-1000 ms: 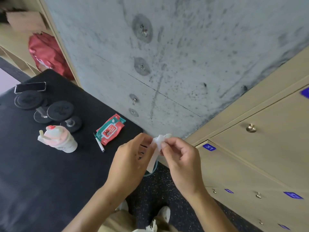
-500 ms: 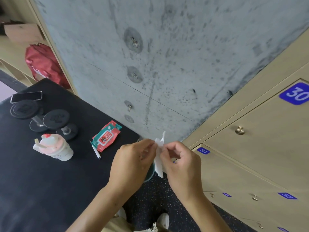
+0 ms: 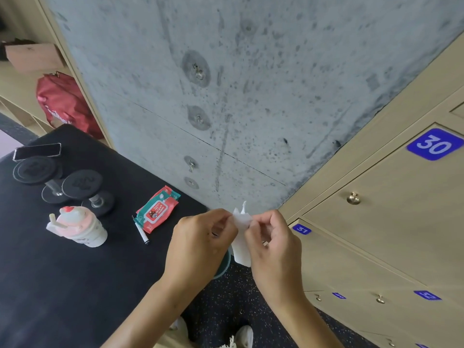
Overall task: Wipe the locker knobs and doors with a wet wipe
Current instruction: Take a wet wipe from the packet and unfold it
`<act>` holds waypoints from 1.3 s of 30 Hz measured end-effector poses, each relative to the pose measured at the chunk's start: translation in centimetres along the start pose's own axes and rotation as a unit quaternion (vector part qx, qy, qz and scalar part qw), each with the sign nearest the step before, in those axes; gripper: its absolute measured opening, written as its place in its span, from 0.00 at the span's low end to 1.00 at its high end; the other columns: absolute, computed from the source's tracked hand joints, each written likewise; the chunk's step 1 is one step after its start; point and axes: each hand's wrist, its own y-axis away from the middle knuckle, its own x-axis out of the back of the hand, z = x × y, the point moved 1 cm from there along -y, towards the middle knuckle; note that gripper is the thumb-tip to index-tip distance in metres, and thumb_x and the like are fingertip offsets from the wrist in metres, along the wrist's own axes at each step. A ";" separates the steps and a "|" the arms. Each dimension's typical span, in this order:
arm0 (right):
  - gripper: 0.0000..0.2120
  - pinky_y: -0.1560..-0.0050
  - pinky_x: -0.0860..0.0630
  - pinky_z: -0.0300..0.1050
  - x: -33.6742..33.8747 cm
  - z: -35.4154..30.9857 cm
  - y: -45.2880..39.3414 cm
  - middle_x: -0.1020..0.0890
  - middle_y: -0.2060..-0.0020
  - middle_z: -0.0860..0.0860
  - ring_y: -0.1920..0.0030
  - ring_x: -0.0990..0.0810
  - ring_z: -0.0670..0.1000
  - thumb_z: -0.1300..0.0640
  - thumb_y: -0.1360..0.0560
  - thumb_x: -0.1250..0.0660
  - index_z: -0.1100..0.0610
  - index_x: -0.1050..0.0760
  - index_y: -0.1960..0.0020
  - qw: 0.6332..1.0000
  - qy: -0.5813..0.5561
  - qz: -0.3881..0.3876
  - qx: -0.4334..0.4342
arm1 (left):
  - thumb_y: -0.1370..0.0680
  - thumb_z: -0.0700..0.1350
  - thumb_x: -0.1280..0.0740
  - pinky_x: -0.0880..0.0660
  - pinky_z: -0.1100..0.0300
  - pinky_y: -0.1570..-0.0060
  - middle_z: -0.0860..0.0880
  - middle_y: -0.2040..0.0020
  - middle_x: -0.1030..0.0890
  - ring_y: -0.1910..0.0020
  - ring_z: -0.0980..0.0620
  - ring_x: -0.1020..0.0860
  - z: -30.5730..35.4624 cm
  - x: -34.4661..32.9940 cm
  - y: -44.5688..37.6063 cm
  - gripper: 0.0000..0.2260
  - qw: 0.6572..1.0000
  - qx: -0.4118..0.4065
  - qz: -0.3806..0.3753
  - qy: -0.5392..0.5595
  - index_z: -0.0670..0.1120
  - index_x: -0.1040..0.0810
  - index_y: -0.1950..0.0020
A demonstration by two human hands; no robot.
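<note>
A white wet wipe (image 3: 241,237) hangs between my two hands at the centre of the view. My left hand (image 3: 200,244) pinches its top left edge and my right hand (image 3: 272,243) pinches its top right edge. To the right stand beige lockers. The door numbered 30 (image 3: 391,222) carries a brass knob (image 3: 353,197). Below it is the door numbered 31 (image 3: 356,277), and lower doors show small knobs (image 3: 380,299). The red and green wipes pack (image 3: 157,209) lies on the black table to the left.
The black table (image 3: 62,285) holds two dumbbells (image 3: 75,188), a phone (image 3: 37,151), a pale lidded cup (image 3: 77,226) and a pen (image 3: 141,233). A concrete pillar (image 3: 226,96) rises ahead. A red bag (image 3: 62,101) sits in a shelf at the left. My shoes (image 3: 244,336) stand on speckled dark floor.
The view has tilted up, bringing the number 30 plate into sight. My hands have spread the wipe slightly wider between them; they stay in front of the pillar's base.
</note>
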 end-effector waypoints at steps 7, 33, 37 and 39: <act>0.04 0.69 0.33 0.33 0.9 -0.5 -0.2 0.24 0.72 0.45 0.71 0.26 0.43 0.57 0.22 0.36 0.54 0.28 0.56 0.998 -0.057 0.021 -0.010 | 0.19 0.45 0.33 0.22 0.51 0.60 0.54 0.62 0.17 0.61 0.52 0.18 -0.6 0.0 0.2 0.08 0.999 0.032 0.011 0.036 0.50 0.18 0.57; 0.09 0.56 0.27 0.46 0.8 -1.7 -1.5 0.23 0.63 0.49 0.58 0.25 0.50 0.54 0.19 0.40 0.51 0.26 0.57 0.965 -0.198 -0.055 -0.161 | 0.22 0.38 0.28 0.22 0.30 0.53 0.41 0.48 0.18 0.52 0.35 0.15 -2.4 2.9 -0.9 0.12 0.895 0.096 -0.195 0.388 0.41 0.28 0.42; 0.08 0.54 0.25 0.48 0.7 -1.9 -1.5 0.23 0.62 0.49 0.57 0.24 0.49 0.55 0.20 0.40 0.52 0.26 0.56 0.966 -0.201 -0.033 -0.158 | 0.22 0.47 0.27 0.22 0.25 0.56 0.35 0.46 0.18 0.51 0.33 0.15 -3.0 3.4 -1.0 0.09 0.915 0.084 -0.204 0.338 0.48 0.20 0.42; 0.08 0.53 0.25 0.55 0.5 -1.9 -1.5 0.24 0.61 0.52 0.57 0.25 0.52 0.49 0.25 0.39 0.53 0.26 0.56 0.961 -0.218 -0.027 -0.168 | 0.22 0.53 0.28 0.24 0.23 0.58 0.36 0.46 0.17 0.51 0.31 0.16 -3.2 3.5 -0.9 0.10 0.920 0.078 -0.217 0.318 0.50 0.19 0.43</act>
